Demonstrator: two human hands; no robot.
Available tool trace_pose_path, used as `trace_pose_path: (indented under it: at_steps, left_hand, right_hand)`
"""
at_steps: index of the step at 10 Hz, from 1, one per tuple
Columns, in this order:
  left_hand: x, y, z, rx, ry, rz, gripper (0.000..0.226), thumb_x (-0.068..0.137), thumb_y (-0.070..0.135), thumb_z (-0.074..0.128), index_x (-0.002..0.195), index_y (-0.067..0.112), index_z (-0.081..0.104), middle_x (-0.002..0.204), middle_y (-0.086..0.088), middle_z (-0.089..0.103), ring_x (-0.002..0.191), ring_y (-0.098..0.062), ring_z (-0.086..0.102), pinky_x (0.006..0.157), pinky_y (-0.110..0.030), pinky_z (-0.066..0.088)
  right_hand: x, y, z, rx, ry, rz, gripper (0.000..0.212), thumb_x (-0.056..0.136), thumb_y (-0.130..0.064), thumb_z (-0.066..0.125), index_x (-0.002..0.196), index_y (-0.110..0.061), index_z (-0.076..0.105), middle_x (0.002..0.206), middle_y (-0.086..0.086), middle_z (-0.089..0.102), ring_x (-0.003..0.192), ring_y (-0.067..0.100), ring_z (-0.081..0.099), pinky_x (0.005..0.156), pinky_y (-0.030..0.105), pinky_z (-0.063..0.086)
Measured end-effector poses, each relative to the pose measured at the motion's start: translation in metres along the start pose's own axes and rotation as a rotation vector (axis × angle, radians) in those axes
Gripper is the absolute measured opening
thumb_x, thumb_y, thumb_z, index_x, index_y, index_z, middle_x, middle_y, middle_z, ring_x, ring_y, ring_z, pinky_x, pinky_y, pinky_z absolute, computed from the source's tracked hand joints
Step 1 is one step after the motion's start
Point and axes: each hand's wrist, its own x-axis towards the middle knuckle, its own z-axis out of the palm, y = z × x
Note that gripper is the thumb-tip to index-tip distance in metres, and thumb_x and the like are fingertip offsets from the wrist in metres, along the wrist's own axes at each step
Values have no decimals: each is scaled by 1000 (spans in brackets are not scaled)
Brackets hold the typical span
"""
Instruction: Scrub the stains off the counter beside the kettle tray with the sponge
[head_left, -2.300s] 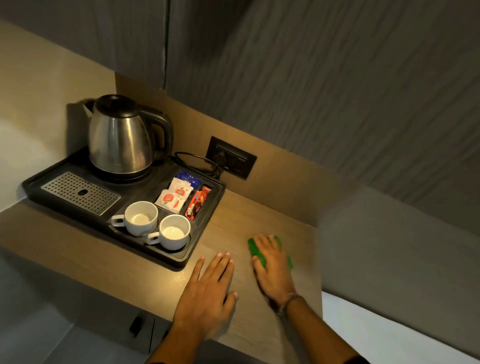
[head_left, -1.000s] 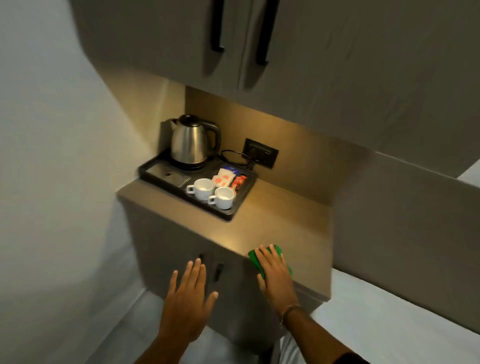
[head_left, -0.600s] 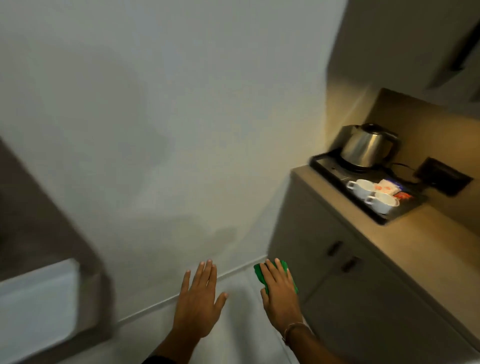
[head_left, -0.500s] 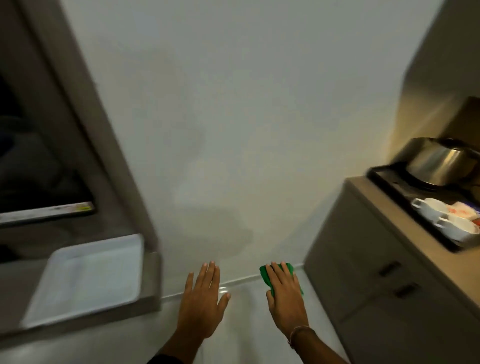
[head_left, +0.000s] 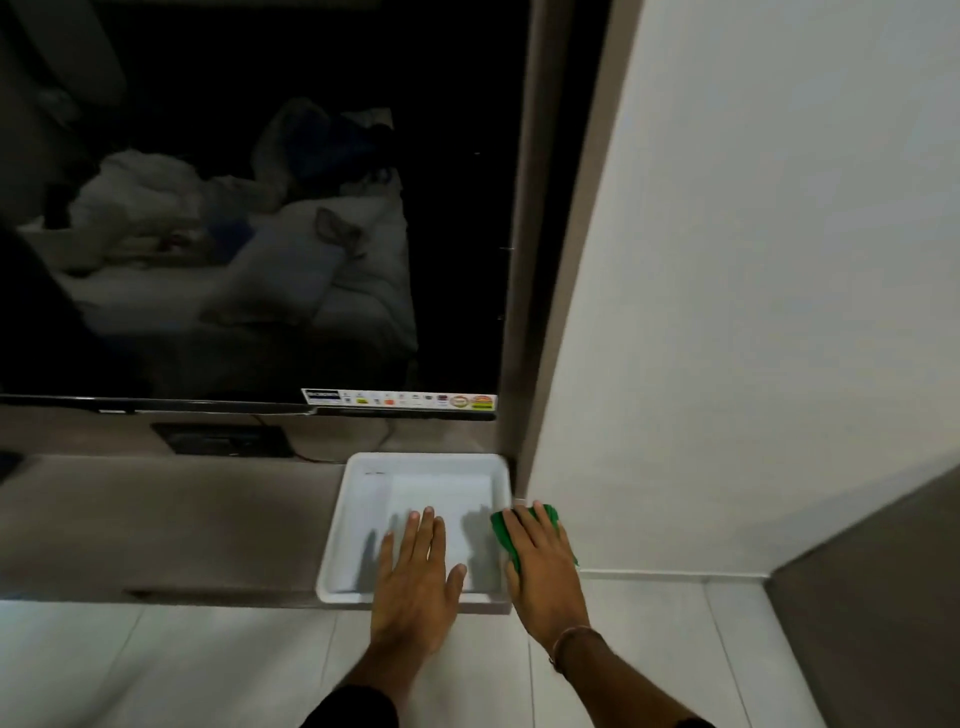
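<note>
Head cam looks down at a grey worktop (head_left: 156, 525) below a wall-mounted TV screen (head_left: 249, 208), w/ a pale wall (head_left: 753, 260) to the right. The screen is off and reflects a bed w/ rumpled linen. A white rectangular tray (head_left: 358, 483) sits on the worktop at its right end, long axis running roughly away from the person, far edge near the wall panel under the TV.

Left hand (head_left: 415, 582) is flat, palm down, fingers spread and pointing away from the person, over the near part of the tray; its grip is fully open w/ nothing in it. Whether it touches the tray bottom can't be told.

Right hand (head_left: 545, 566) is palm down just right of the tray's right rim, its grip closed over the green sponge (head_left: 503, 540). Sponge shows only at the fingertips and along the hand's left edge; long axis seems to run along the hand, pointing fwd toward the wall corner. A thin bracelet (head_left: 569, 642) circles the right wrist.

Floor (head_left: 208, 670) below is pale tile. A dark socket plate (head_left: 223, 439) sits under the TV, cable trailing right.
</note>
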Motion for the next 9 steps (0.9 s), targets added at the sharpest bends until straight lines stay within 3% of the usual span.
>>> trace_pose_path:
  at_steps: [1,2,3,5,8,9]
  left_hand:
    - [28,-43,2,-10,-60,-26,72,107,56,13,162,14,-7,173,-8,-12,156,-29,-19,128,-51,-6]
    - [43,-64,11,-16,-61,7,72,109,53,21,162,13,-5,173,-10,-11,156,-29,-19,129,-51,-2]
    - [55,-87,29,-34,-92,31,73,108,53,21,161,11,-8,171,-12,-16,154,-30,-23,129,-51,0]
    - [65,-100,50,-84,-142,26,76,107,56,19,160,12,-12,170,-10,-22,153,-28,-26,129,-51,0]
    - [65,-85,31,4,-116,72,76,107,56,20,161,12,-8,170,-13,-17,154,-33,-21,128,-52,-3]
    - [44,-61,12,-79,89,180,71,101,50,26,157,7,33,166,-17,26,154,-36,18,121,-47,-9]
  right_hand:
    - [42,-33,32,-7,-25,-13,61,99,-18,53,157,-26,35,167,2,34,158,29,19,129,53,16]
    - [65,-46,55,-19,-57,-1,61,100,-20,56,157,-25,35,167,3,34,158,31,20,129,53,14]
    - [87,-53,84,-46,-142,26,66,100,-26,57,160,-24,29,169,6,29,158,33,16,128,52,8]
    - [91,-41,115,-136,-308,71,77,102,-35,47,164,-28,3,174,1,-7,159,36,-12,127,56,-2]
    - [92,-36,98,-99,-378,45,93,93,-70,41,162,-34,-10,168,-3,-22,155,31,-22,126,55,-6]
    - [57,-42,64,36,-243,47,91,93,-68,41,162,-36,-10,172,-5,-14,157,28,-19,130,54,5]
